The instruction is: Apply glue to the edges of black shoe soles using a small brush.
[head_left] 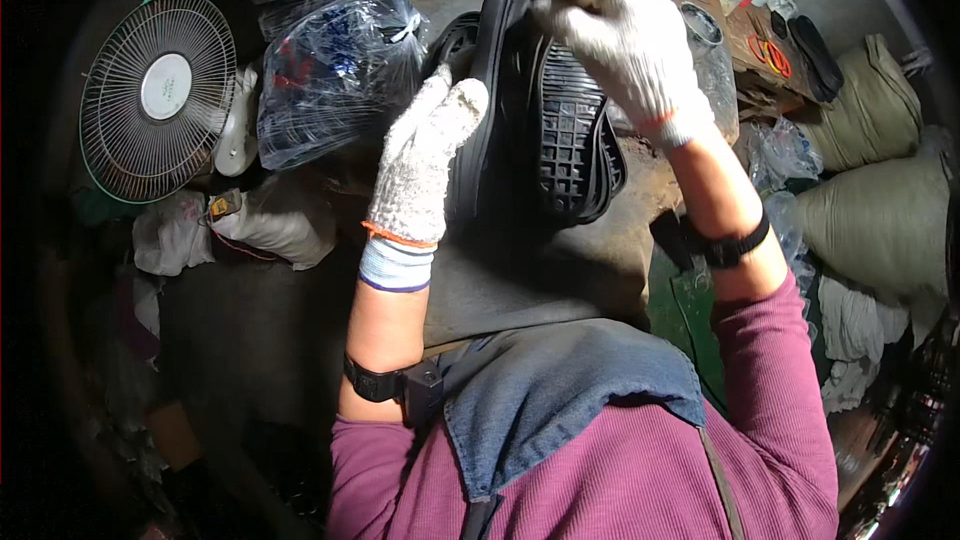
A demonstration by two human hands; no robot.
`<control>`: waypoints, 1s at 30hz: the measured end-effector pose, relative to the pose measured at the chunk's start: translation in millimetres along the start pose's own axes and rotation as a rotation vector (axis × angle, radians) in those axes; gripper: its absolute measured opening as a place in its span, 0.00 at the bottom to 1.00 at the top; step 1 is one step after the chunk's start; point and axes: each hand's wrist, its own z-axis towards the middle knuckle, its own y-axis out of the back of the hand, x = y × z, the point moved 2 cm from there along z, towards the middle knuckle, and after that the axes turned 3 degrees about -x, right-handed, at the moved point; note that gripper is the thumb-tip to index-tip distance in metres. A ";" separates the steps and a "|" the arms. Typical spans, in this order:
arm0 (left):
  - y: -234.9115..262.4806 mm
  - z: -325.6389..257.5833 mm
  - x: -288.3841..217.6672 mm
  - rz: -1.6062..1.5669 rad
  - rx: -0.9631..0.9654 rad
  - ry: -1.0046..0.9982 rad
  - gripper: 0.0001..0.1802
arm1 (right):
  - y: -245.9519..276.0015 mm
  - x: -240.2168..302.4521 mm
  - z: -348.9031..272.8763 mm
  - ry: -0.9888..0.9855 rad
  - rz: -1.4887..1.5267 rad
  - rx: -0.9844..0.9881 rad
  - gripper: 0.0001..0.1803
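Both the left hand (425, 155) and the right hand (625, 40) wear rough, nubbly knitted cotton gloves, off-white and matt, and they grip a black shoe sole (500, 70) of smooth rubber with a dull sheen. At about 3 o'clock of it, a second sole (570, 130) shows a moulded, ridged rubber tread. At 9 o'clock lie glossy, crinkled clear plastic bags (330, 80) and a fan (155, 95) with a thin wire metal grille, while the table (520, 260) looks dark, worn and matt.

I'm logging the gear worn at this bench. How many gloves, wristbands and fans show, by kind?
White knit gloves: 2, on the left hand and right hand, both gripping the black rubber sole
Black wristbands: 2
Fan: 1
Total: 5
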 end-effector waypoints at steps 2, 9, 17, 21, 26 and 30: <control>25.7 -2.8 2.6 0.257 0.018 -0.043 0.20 | 7.1 22.3 16.0 -0.209 0.210 0.087 0.13; 20.6 5.1 6.8 0.349 0.007 -0.193 0.20 | -11.6 27.3 -6.4 0.406 -0.136 0.022 0.10; 65.6 12.4 45.4 0.125 -0.106 -0.076 0.25 | -16.6 62.3 -67.8 -0.296 0.450 0.345 0.10; 13.8 -3.0 0.1 0.013 0.037 0.103 0.31 | -3.9 20.3 -21.0 -0.326 0.231 0.053 0.08; 2.7 -12.6 13.8 -0.042 0.133 0.285 0.32 | -10.3 -13.1 23.5 -0.062 -0.023 -0.228 0.05; 6.4 -8.9 30.2 -0.541 0.238 0.507 0.36 | -18.5 -19.8 27.6 0.000 0.104 -0.465 0.06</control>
